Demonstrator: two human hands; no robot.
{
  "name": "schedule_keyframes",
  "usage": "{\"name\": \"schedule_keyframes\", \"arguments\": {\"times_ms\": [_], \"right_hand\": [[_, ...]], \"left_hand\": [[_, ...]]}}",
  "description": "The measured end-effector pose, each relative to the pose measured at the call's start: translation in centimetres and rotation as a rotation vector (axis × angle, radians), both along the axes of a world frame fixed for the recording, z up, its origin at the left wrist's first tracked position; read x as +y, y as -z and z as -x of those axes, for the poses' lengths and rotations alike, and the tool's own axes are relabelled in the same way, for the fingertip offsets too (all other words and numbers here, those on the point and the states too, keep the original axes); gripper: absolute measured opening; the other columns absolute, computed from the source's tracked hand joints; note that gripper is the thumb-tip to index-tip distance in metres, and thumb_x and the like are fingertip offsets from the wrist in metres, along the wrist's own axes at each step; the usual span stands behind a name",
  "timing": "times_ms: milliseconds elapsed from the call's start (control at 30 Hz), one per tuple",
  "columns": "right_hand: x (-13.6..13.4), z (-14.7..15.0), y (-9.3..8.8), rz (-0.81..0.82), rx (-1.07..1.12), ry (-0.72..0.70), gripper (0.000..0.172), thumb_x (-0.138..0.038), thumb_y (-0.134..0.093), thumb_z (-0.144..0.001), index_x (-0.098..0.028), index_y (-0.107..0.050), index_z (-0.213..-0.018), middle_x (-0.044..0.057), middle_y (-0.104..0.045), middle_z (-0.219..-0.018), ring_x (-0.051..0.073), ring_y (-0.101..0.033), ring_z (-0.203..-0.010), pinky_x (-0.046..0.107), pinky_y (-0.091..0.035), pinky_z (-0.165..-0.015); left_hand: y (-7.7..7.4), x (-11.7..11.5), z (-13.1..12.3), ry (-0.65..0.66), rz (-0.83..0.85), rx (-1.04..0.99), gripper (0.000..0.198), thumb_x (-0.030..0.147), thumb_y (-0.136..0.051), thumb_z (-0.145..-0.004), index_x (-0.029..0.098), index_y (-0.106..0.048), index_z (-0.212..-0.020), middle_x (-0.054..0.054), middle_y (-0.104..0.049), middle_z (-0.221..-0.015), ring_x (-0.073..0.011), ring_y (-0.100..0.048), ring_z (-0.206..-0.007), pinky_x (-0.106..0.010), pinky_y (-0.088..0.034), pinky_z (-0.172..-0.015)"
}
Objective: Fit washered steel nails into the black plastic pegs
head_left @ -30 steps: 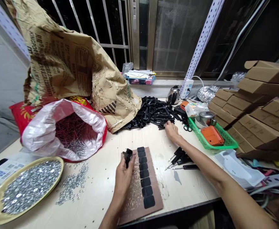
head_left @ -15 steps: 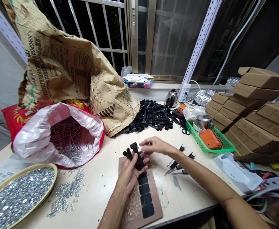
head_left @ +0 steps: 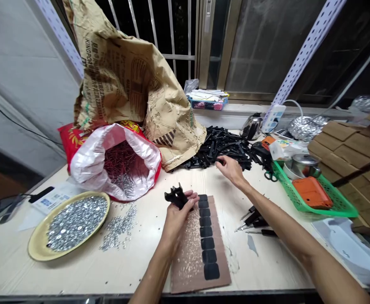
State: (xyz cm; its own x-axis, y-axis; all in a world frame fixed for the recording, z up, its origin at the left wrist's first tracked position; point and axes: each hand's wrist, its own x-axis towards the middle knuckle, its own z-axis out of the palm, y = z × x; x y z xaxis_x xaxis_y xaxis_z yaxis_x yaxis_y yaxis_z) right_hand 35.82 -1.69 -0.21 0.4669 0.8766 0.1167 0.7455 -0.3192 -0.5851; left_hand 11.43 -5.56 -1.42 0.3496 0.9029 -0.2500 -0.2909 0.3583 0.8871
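My left hand (head_left: 178, 217) is closed around a few black plastic parts (head_left: 176, 196) with forked ends, held above the upper left of a brown board (head_left: 188, 261). A column of black rounded-square pads (head_left: 208, 243) lies on that board. At the front edge of a heap of black plastic strips (head_left: 224, 145), my right hand (head_left: 232, 170) has thumb and fingers pinched together at a dark piece, mostly hidden by the fingers. Beneath my right forearm lie several black-handled tools (head_left: 254, 217) with metal shafts.
Left stand a yellow tray (head_left: 34, 245) of metal washers, loose washers (head_left: 120, 228) and a white-lined red sack (head_left: 88, 166) of screws. A brown paper sack (head_left: 169, 105) leans behind. To the right are a green basket (head_left: 343, 209), scissors (head_left: 270, 176) and cardboard boxes (head_left: 356, 147).
My right hand has moved from beside my left hand out to the black heap. My left hand has tilted its parts leftward. The whole view has shifted, exposing more of the left side.
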Motion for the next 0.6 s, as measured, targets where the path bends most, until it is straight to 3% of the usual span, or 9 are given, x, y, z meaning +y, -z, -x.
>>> {"name": "schedule_keyframes", "arguments": {"times_ms": [133,233,267,333,433,533,600], "right_hand": [[-3.8,3.5,-1.4,0.152,0.607,-0.331,0.025,-0.035,-0.055,-0.079,-0.017,-0.067,-0.093,0.0,-0.06,-0.068,0.009,-0.049,-0.051,0.019,-0.035,-0.044],[-4.5,4.8,-1.6,0.253,0.848,-0.472,0.031,-0.039,-0.051,-0.083,-0.014,-0.066,-0.094,-0.001,-0.056,-0.063,0.007,-0.043,-0.044,0.018,-0.033,-0.04],[-4.2,4.6,-1.5,0.253,0.83,-0.503,0.035,-0.042,-0.048,-0.086,-0.014,-0.065,-0.097,0.001,-0.058,-0.066,0.007,-0.046,-0.046,0.018,-0.036,-0.041],[-2.9,3.3,-1.1,0.209,0.564,-0.442,0.04,-0.046,-0.041,-0.091,-0.016,-0.065,-0.101,0.004,-0.063,-0.077,0.008,-0.053,-0.054,0.019,-0.041,-0.047],[-0.2,0.3,-0.1,0.131,0.023,-0.139,0.029,-0.034,-0.045,-0.092,-0.014,-0.063,-0.103,0.01,-0.065,-0.097,0.014,-0.06,-0.079,0.022,-0.044,-0.065],[1.9,-1.7,1.4,0.149,-0.137,-0.014,0.023,-0.018,-0.047,-0.088,-0.009,-0.061,-0.104,0.018,-0.061,-0.109,0.022,-0.057,-0.098,0.029,-0.041,-0.076],[2.6,-2.0,2.3,0.167,-0.191,0.014,0.024,-0.012,-0.043,-0.088,-0.008,-0.06,-0.106,0.02,-0.06,-0.111,0.023,-0.055,-0.103,0.031,-0.039,-0.077]], "left_hand": [[-0.1,0.5,-0.2,-0.006,-0.438,0.284,0.043,0.021,-0.071,-0.071,0.025,-0.066,-0.113,-0.004,-0.062,-0.126,-0.0254,-0.049,-0.125,-0.038,-0.031,-0.109],[0.4,0.8,-0.6,0.12,-0.591,0.367,0.038,0.019,-0.071,-0.069,0.026,-0.07,-0.106,-0.004,-0.066,-0.119,-0.0269,-0.051,-0.122,-0.041,-0.031,-0.109],[0.6,0.8,-0.7,0.152,-0.554,0.38,0.033,0.021,-0.072,-0.069,0.024,-0.071,-0.101,-0.006,-0.069,-0.111,-0.0278,-0.056,-0.115,-0.042,-0.036,-0.105],[1.0,0.6,-0.9,0.174,-0.347,0.343,0.028,0.028,-0.072,-0.07,0.019,-0.07,-0.097,-0.009,-0.071,-0.097,-0.0269,-0.065,-0.095,-0.042,-0.047,-0.092],[0.7,0.1,-0.5,0.162,0.037,0.103,0.034,0.029,-0.07,-0.073,0.015,-0.063,-0.104,-0.01,-0.069,-0.095,-0.0234,-0.067,-0.081,-0.037,-0.054,-0.073],[-0.1,-0.3,0.3,0.177,0.204,-0.108,0.042,0.021,-0.069,-0.074,0.017,-0.057,-0.114,-0.008,-0.068,-0.092,-0.0226,-0.067,-0.08,-0.034,-0.055,-0.065],[-0.6,-0.5,0.9,0.187,0.25,-0.175,0.046,0.018,-0.068,-0.075,0.018,-0.054,-0.118,-0.008,-0.067,-0.093,-0.0237,-0.068,-0.083,-0.037,-0.056,-0.069]]}}
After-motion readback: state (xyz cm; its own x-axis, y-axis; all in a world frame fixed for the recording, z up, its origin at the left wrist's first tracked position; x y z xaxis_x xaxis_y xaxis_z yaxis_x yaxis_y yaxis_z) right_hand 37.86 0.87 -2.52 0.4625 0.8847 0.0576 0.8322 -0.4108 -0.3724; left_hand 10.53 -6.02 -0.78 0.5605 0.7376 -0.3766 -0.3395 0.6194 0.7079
